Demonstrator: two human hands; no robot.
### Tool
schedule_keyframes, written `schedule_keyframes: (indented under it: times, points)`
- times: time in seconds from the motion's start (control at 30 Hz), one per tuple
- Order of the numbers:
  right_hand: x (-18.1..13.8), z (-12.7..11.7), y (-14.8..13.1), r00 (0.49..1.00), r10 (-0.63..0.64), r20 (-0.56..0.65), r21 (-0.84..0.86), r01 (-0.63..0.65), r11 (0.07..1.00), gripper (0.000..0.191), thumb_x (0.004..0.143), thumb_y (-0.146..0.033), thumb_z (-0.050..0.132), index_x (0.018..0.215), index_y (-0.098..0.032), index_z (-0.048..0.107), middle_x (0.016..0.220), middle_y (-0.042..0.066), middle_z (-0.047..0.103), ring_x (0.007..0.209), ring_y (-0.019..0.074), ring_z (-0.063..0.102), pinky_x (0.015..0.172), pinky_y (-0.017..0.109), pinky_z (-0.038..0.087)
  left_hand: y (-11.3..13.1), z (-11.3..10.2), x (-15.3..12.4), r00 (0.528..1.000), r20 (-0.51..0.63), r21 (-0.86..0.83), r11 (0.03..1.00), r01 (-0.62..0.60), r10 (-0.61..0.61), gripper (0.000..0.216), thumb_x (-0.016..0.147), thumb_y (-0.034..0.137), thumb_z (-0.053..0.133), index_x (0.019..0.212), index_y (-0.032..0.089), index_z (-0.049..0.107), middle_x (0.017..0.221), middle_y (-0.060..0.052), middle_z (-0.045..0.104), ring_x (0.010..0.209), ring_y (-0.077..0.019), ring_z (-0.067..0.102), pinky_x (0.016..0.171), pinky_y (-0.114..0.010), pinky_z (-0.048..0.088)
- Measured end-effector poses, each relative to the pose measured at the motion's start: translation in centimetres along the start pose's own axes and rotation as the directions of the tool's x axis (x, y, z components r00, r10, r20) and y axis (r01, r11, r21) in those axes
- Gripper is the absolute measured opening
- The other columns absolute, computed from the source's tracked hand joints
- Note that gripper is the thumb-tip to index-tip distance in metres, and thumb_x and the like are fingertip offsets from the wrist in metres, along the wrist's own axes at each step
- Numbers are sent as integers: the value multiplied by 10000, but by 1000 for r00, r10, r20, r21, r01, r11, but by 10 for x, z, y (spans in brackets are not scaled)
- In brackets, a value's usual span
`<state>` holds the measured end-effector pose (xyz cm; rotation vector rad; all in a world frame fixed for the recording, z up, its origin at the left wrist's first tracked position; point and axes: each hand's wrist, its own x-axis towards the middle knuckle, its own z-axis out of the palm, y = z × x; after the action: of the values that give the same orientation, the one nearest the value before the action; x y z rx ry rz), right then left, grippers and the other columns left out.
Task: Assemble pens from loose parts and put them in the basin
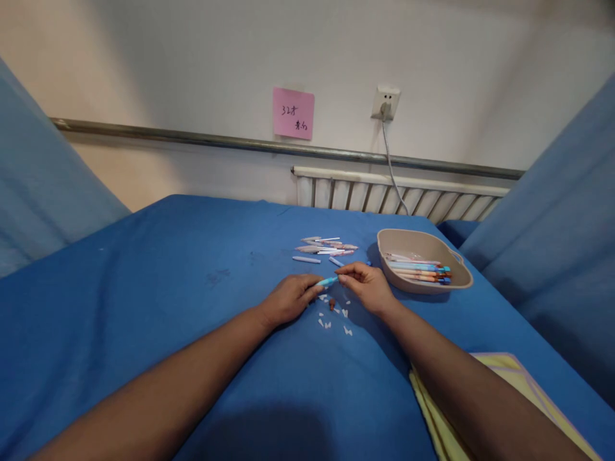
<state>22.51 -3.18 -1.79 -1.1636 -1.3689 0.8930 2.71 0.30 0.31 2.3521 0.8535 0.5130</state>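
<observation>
My left hand [292,297] is closed around a light-blue pen [327,282], which points to the right. At the pen's right end, the thumb and fingers of my right hand [368,286] pinch together; whether they grip the pen itself or a small part at its tip is too small to tell. Below both hands lie several small white cone-shaped pieces [348,331] and a small brown piece [332,305]. Beyond them are several pen barrels and thin white refills [329,248], with a pale lilac barrel [306,260] lying apart in front.
A beige basket [418,287] holding several assembled-looking pens [417,269] stands to the right. A folded yellow cloth [504,371] lies under my right forearm. Blue cloth [192,269] covers the table. Behind are a radiator [375,192], a rail and a plugged-in cord [391,160].
</observation>
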Motion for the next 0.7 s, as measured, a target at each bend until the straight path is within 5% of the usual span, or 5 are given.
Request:
schedule_keyframes:
  times: [0.13, 0.27, 0.43, 0.63, 0.7]
  points:
    - [-3, 7, 1, 1000, 14, 24, 41, -15, 999, 206, 682, -292, 666, 858, -189, 640, 679, -14, 599, 615, 127, 559, 587, 256, 454, 4, 0, 0, 1000, 14, -22, 1000, -17, 17, 322, 914, 379, 388, 935, 200, 655, 837, -18, 668, 770, -162, 577, 703, -231, 405]
    - [-8, 16, 0, 991, 51, 121, 195, -74, 978, 472, 655, -291, 698, 1088, -221, 523, 838, -17, 585, 605, 111, 575, 569, 265, 494, 7, 1, 0, 998, 42, -105, 993, -52, 56, 340, 920, 377, 373, 914, 194, 659, 892, -25, 676, 830, -167, 593, 768, -245, 416]
    - [-10, 18, 0, 976, 69, 206, 279, -126, 952, 753, 598, -307, 763, 1235, -253, 366, 883, -22, 555, 567, 95, 576, 561, 274, 504, 6, 1, 1, 998, -30, -185, 982, 48, -55, 314, 887, 405, 427, 1013, 176, 602, 838, -22, 664, 756, -161, 587, 688, -252, 442]
    - [4, -3, 8, 982, 49, 182, 152, -78, 985, 393, 759, -483, 606, 1009, -185, 548, 724, -24, 566, 540, 78, 523, 523, 208, 416, 5, -6, 5, 976, -120, -359, 925, 127, -181, 283, 840, 443, 491, 893, 165, 506, 713, -2, 618, 587, -119, 549, 550, -233, 442]
    - [10, -10, 12, 985, 38, 168, 78, -51, 996, 410, 833, -539, 478, 951, -161, 585, 663, -21, 564, 495, 73, 491, 489, 200, 381, 9, -11, 12, 969, -146, -395, 910, 126, -198, 281, 820, 443, 519, 866, 167, 498, 714, -7, 624, 587, -119, 551, 559, -242, 451]
